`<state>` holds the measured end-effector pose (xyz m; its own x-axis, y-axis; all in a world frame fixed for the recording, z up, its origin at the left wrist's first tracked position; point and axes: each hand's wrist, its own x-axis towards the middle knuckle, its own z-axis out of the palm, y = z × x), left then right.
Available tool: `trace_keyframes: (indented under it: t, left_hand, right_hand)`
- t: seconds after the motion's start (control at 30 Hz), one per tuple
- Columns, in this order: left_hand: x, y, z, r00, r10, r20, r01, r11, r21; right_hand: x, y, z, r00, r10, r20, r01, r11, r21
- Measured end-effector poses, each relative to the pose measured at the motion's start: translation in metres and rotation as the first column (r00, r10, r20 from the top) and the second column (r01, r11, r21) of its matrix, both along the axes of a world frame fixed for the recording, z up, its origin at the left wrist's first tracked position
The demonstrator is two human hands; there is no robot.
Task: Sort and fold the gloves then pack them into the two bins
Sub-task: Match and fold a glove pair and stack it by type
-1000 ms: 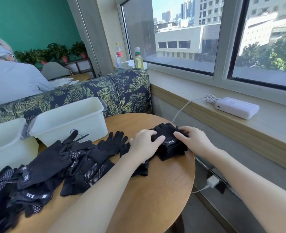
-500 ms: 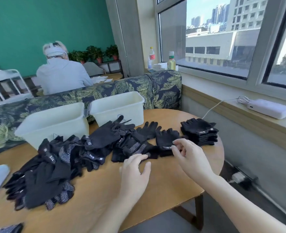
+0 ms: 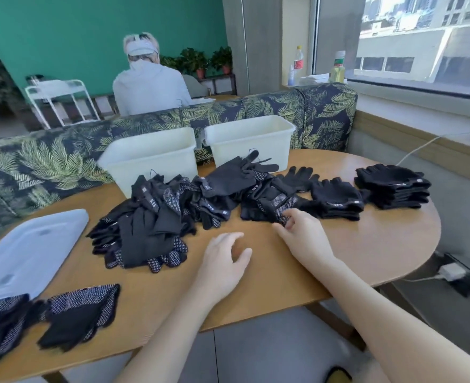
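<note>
Since the glove (image 3: 276, 207) is limp and light, my right hand (image 3: 301, 236) pinches its dotted cuff; my left hand (image 3: 222, 261) hovers open.

I saw both forearms bare to the frame's edge, no sleeves, and no rings or watch on the left hand (image 3: 222, 261) or right hand (image 3: 303, 236).

small white "5.11" marks stand on the cuff tabs of several black gloves in the loose glove pile (image 3: 173, 214) and on the cuff of the fingerless glove (image 3: 338, 199). the labels on the two bottles (image 3: 337, 66) on the sill are too blurred to read.
</note>
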<state>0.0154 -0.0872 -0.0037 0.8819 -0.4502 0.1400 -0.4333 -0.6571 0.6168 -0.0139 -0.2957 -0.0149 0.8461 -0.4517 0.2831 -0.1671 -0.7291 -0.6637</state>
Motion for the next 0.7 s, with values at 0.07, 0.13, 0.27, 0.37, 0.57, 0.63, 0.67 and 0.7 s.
trace_keyframes:
  t: [0.07, 0.13, 0.27, 0.37, 0.57, 0.63, 0.67, 0.7]
  left_hand:
    - [0.008, 0.001, 0.0, 1.0, -0.017, 0.007, 0.016, 1.0, 0.02]
    - [0.012, 0.002, -0.003, 0.999, -0.018, 0.027, 0.018, 1.0, 0.005]
    - [0.014, 0.001, -0.01, 0.996, -0.003, 0.086, 0.007, 0.999, -0.048]
    - [0.013, -0.003, -0.011, 0.993, -0.047, 0.104, 0.051, 0.998, -0.035]
    - [0.019, 0.001, -0.005, 0.998, 0.05, 0.043, -0.039, 0.971, -0.236]
    - [0.018, 0.001, -0.003, 0.997, 0.079, 0.012, -0.071, 0.947, -0.314]
    - [0.017, 0.001, -0.003, 0.997, 0.08, 0.006, -0.073, 0.938, -0.339]
    - [0.016, 0.002, -0.003, 0.997, 0.077, 0.001, -0.071, 0.929, -0.364]
  right_hand:
    - [0.01, -0.001, -0.002, 0.998, -0.042, -0.037, 0.041, 0.998, -0.038]
    - [0.017, -0.001, -0.003, 0.995, -0.068, -0.07, 0.062, 0.994, -0.088]
    - [0.026, 0.004, -0.002, 0.996, -0.088, -0.022, 0.085, 0.989, -0.12]
    - [0.032, 0.004, -0.003, 0.996, -0.067, 0.061, 0.071, 0.995, -0.072]
    - [0.029, 0.01, 0.003, 0.983, 0.039, 0.178, -0.068, 0.985, 0.157]
    - [0.024, 0.017, 0.008, 0.973, 0.069, 0.221, -0.109, 0.979, 0.173]
    - [0.022, 0.02, 0.012, 0.967, 0.077, 0.243, -0.128, 0.972, 0.2]
    - [0.02, 0.024, 0.016, 0.96, 0.087, 0.265, -0.155, 0.956, 0.247]
